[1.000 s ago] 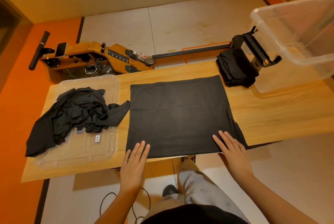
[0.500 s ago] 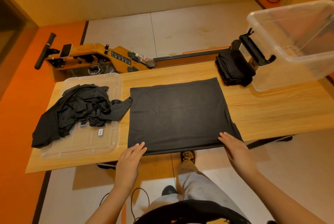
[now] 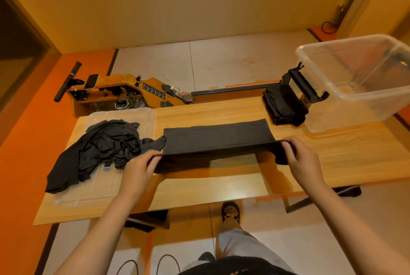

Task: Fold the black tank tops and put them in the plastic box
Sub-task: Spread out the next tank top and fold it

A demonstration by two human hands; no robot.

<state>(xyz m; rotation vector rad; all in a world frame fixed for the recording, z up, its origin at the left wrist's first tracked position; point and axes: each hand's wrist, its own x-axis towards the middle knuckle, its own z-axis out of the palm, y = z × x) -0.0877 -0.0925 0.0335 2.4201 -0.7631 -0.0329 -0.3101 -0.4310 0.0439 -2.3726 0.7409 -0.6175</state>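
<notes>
Black tank top, frame centre: far half lies flat on the table, near edge raised. Your left hand and right hand pinch its near corners, well apart; carry both level to the far hem, cloth taut.

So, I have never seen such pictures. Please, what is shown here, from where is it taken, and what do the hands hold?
No robot here: a person works with bare hands, and one camera on the head looks down at them. The left hand and right hand each pinch the near edge of a black tank top, holding that edge above the wooden table. To the left, unfolded tops lie on a clear lid; to the right stand a folded stack and the plastic box.
</notes>
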